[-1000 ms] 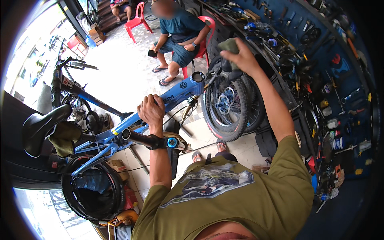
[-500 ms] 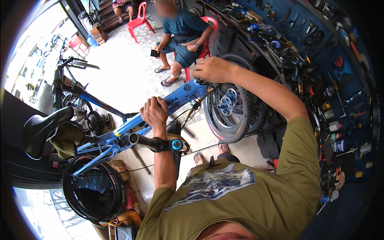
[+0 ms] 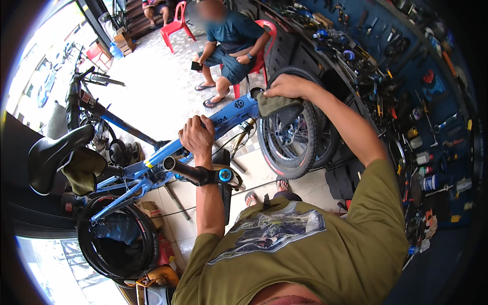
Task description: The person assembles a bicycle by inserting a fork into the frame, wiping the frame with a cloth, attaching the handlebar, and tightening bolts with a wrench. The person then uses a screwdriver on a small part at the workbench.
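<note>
A blue bicycle frame [image 3: 236,113] stretches across in front of me, its head tube towards the right. My left hand [image 3: 197,134] is closed around the top tube near its middle. Just past the open end of the head tube, my right hand [image 3: 290,87] pinches an olive-green cloth [image 3: 277,105], which hangs down in front of a wheel. A fork with a black steerer tube [image 3: 184,171] and a blue cap sits beside my left forearm, partly behind it. At the frame's rear are a black saddle [image 3: 60,161] and a second dark green cloth [image 3: 85,173].
Bicycle wheels [image 3: 290,147] lean against the bench on the right. Tools crowd the bench and the blue wall panel [image 3: 376,20]. A person [image 3: 234,38] sits on a red chair beyond the frame. Another bike [image 3: 104,112] stands left; tyres [image 3: 86,254] are stacked at lower left.
My right hand has moved right, off the top of the head tube, and the cloth now shows hanging from it. The head tube's open end is uncovered. My left hand stays on the top tube.
</note>
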The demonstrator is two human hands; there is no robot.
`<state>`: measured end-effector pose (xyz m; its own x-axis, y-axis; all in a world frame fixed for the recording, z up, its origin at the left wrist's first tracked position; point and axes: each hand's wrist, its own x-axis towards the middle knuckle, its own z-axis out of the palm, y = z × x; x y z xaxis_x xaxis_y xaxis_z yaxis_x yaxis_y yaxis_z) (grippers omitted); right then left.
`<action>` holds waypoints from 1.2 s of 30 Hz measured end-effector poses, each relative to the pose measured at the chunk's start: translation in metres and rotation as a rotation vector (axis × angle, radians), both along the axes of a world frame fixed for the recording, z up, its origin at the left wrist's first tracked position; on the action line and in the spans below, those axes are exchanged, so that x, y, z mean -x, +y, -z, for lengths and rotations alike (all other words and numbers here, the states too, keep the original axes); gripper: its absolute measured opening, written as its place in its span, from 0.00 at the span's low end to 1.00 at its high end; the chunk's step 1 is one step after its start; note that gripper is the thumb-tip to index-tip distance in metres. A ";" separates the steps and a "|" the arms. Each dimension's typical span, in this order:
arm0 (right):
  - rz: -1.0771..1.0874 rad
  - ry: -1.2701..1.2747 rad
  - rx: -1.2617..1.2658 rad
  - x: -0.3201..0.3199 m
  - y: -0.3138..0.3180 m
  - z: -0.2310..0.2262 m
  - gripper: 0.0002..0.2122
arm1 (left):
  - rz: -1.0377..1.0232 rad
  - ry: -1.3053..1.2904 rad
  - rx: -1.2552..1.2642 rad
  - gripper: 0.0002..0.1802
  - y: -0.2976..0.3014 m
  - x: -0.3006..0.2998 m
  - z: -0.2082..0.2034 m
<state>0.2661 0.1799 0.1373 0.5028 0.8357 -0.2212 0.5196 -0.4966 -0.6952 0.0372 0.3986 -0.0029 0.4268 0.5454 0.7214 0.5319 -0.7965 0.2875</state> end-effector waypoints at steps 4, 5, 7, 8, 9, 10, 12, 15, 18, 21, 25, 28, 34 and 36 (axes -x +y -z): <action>0.129 -0.388 -0.162 0.004 -0.027 -0.010 0.21 | 0.000 -0.023 -0.001 0.14 0.001 0.002 0.001; 0.098 -0.437 -0.264 0.007 -0.031 -0.002 0.20 | 0.012 -0.028 0.001 0.14 -0.001 -0.001 0.002; 0.031 -0.492 -0.345 0.024 -0.022 0.011 0.17 | 0.014 -0.005 0.018 0.14 -0.004 0.000 0.001; -0.002 -0.593 -0.399 0.029 -0.016 0.021 0.16 | 0.013 0.003 0.021 0.14 -0.003 0.000 0.000; 0.002 -0.556 -0.264 0.035 -0.009 0.022 0.19 | 0.007 0.032 0.007 0.14 -0.002 0.001 -0.001; 0.002 -0.540 -0.226 0.039 -0.003 0.033 0.21 | 0.017 0.016 0.006 0.14 -0.002 0.001 0.000; -0.012 -0.569 -0.136 0.057 0.001 0.030 0.21 | 0.026 -0.013 0.011 0.14 -0.002 0.004 0.002; -0.027 -0.549 -0.297 0.050 -0.004 0.047 0.20 | -0.003 -0.004 0.007 0.14 -0.004 0.000 0.000; -0.024 -0.407 -0.291 0.032 -0.005 0.052 0.19 | -0.022 0.003 0.004 0.15 -0.007 -0.002 -0.001; -0.080 -0.371 -0.222 0.015 0.001 0.046 0.19 | -0.025 0.017 -0.011 0.15 -0.004 0.000 0.001; -0.195 -0.603 -0.293 0.001 0.006 0.047 0.16 | 0.019 0.025 -0.015 0.14 -0.005 0.001 0.001; -0.391 -0.855 -0.407 0.002 0.009 0.033 0.10 | 0.020 0.033 -0.010 0.15 -0.002 0.005 0.002; -0.312 -1.249 -0.418 -0.007 -0.011 -0.010 0.13 | 0.012 0.037 -0.010 0.15 -0.003 0.004 0.000; -0.403 -1.316 -0.291 -0.007 -0.017 -0.012 0.13 | 0.011 0.032 -0.011 0.15 -0.003 0.004 0.001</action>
<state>0.2736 0.1630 0.1497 -0.0780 0.9040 0.4204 0.9315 -0.0842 0.3538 0.0336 0.3956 -0.0035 0.4560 0.5324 0.7131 0.5319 -0.8055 0.2612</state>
